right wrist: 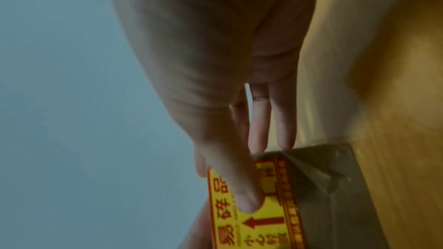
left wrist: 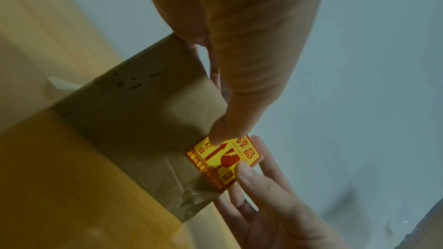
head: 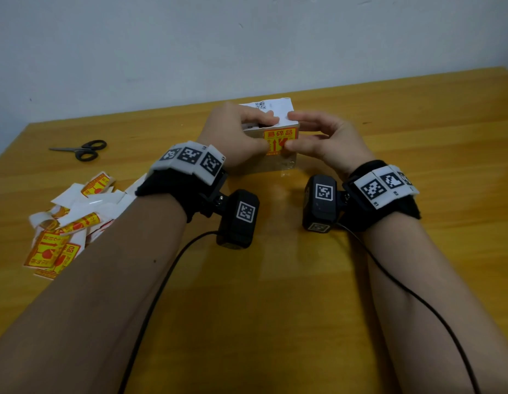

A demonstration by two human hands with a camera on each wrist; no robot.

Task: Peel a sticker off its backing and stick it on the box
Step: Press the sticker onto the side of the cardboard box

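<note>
Box (head: 271,163) of brown cardboard stands on the yellow wooden table (head: 275,280) toward its far edge, with a white printed label (head: 271,108) on its top and clear tape wrinkled at its lower corner. On the box's near face lies the sticker (head: 279,139), yellow with a red border, red characters, an arrow and a broken-glass mark. The left hand (head: 233,132) curls over the box's top, its thumb pressing the sticker's left side. The right hand (head: 324,140) reaches in from the box's right with fingers fairly straight, its thumb pressed on the sticker's right part. Left of the box, at the table's edge, lies a heap of stickers and white backings (head: 68,223); beyond that, black-handled scissors (head: 82,150). Behind the box rises a pale grey wall (head: 162,46).
</note>
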